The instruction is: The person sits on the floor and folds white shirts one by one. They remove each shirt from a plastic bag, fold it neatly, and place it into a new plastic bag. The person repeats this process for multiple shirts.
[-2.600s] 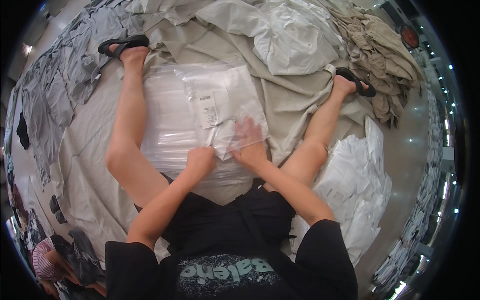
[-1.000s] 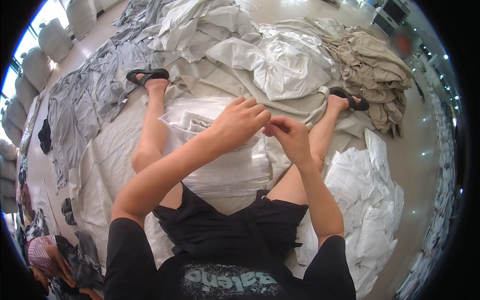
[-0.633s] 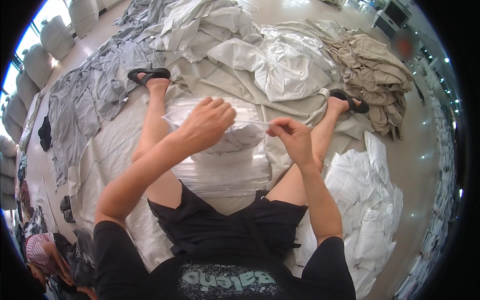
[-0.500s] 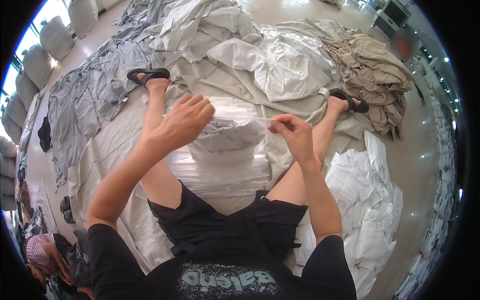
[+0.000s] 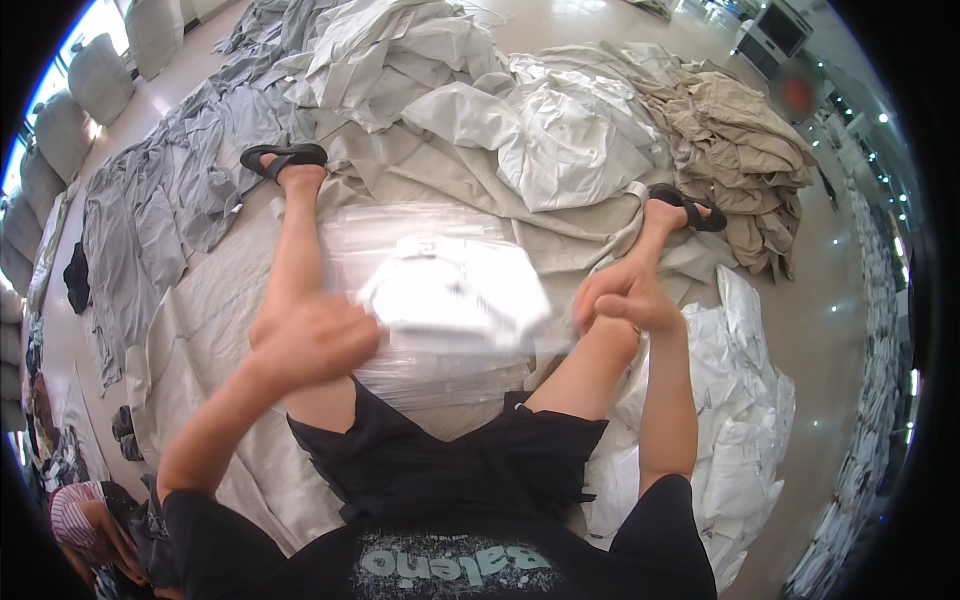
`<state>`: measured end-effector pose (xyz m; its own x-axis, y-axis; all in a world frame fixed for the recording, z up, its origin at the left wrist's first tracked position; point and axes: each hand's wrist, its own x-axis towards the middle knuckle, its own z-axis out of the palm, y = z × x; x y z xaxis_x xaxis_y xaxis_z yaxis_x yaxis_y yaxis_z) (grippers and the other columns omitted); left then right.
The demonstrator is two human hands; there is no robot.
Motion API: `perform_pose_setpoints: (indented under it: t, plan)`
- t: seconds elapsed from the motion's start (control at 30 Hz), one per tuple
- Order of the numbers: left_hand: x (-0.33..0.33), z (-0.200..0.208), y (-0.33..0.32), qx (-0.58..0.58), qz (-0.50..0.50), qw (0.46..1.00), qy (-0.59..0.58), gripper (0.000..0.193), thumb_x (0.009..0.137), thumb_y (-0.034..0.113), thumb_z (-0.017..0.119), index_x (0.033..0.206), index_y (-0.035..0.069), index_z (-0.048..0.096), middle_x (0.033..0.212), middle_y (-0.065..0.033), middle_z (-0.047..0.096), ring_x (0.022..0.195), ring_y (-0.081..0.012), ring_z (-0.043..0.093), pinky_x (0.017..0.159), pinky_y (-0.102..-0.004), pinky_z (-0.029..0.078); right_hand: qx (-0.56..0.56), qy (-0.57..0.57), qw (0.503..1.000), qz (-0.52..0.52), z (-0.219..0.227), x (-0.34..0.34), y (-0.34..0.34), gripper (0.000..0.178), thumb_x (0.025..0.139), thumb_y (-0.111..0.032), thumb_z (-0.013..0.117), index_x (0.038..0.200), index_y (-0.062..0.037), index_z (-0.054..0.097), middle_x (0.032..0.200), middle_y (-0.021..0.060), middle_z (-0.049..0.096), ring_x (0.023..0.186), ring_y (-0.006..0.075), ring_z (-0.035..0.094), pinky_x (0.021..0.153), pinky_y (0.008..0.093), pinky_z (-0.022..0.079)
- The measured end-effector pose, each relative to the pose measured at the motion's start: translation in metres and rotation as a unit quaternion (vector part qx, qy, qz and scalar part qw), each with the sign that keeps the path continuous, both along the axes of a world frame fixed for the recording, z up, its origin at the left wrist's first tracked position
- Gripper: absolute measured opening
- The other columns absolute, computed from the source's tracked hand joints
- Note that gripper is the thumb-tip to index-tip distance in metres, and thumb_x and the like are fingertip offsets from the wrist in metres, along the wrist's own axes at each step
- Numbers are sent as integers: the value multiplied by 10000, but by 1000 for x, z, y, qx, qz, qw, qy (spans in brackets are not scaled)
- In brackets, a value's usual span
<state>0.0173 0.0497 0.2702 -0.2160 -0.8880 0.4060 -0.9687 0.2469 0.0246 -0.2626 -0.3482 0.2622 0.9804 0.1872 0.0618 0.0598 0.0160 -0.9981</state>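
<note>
A folded white garment [image 5: 450, 285] in a clear plastic bag [image 5: 545, 345] is between my legs, over a stack of clear plastic bags [image 5: 440, 385]. The bagged garment is smeared by motion. At the bag's near left corner, my left hand [image 5: 320, 340] is closed on the plastic, its fingers blurred. My right hand [image 5: 630, 298] is beside my right knee, its fingers pinched at the bag's right edge. The garment's details are washed out by glare.
Piles of grey [image 5: 150, 215], white [image 5: 575, 135] and beige cloth [image 5: 745, 150] lie ahead of me on a beige ground sheet [image 5: 220, 330]. Bagged white garments [image 5: 710, 400] are heaped at my right. Another person [image 5: 90, 520] bends at the lower left.
Both hands have come down toward me, the left one further, the right one outward to the knee. The bagged garment, upright before with its opening stretched between my hands, now lies flatter.
</note>
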Motion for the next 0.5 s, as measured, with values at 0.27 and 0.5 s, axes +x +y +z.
perform_pose_setpoints:
  t: [0.27, 0.5]
  plan:
    - [28, -251, -37, 143, 419, 805, 395, 826, 927, 586, 811, 1356, -104, 662, 1247, -306, 744, 1081, -383, 758, 904, -447, 595, -533, 22, 787, -308, -209, 110, 111, 887, 935, -761, 674, 1638, -237, 540, 1773, 186, 339, 1641, 438, 272, 1319, 665, 153]
    - [23, -297, -98, 222, 500, 641, 538, 889, 898, 637, 818, 1345, -120, 682, 1135, -277, 782, 1000, -343, 791, 815, -431, 616, -590, 71, 752, -285, -272, 132, 142, 913, 919, -829, 628, 1685, -361, 461, 1809, 144, 267, 1678, 441, 165, 1308, 728, 80]
